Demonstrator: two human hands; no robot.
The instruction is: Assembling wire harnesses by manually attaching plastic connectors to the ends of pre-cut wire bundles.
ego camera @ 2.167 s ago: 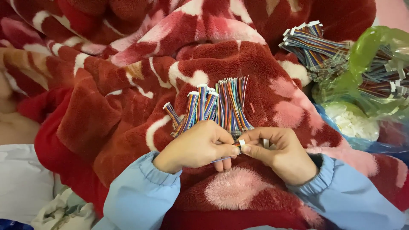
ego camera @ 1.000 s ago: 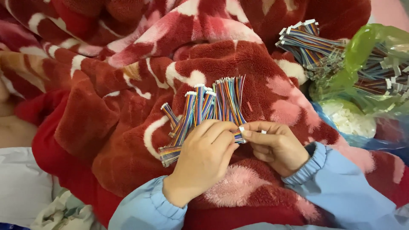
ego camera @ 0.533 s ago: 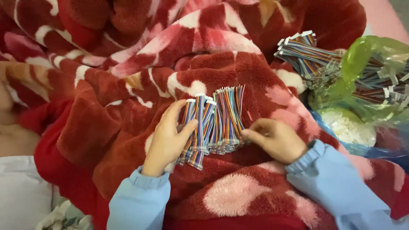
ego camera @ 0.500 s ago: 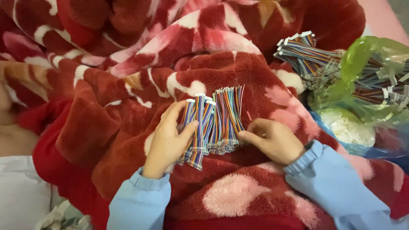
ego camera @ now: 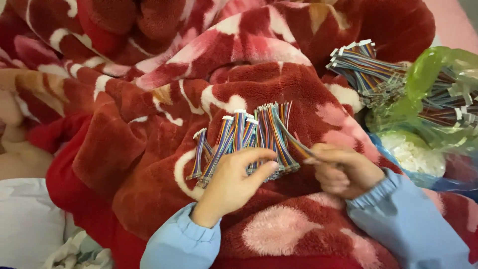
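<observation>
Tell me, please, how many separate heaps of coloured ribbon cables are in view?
2: one row on the red blanket under the left hand, one heap at upper right by the green bag; more may be inside it.

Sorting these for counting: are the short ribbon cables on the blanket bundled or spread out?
Spread out: the ribbon cables lie fanned side by side on the red blanket.

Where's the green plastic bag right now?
In the head view the green plastic bag sits at the far right edge, beyond the right hand, with a wire bundle poking out onto the red blanket.
</observation>
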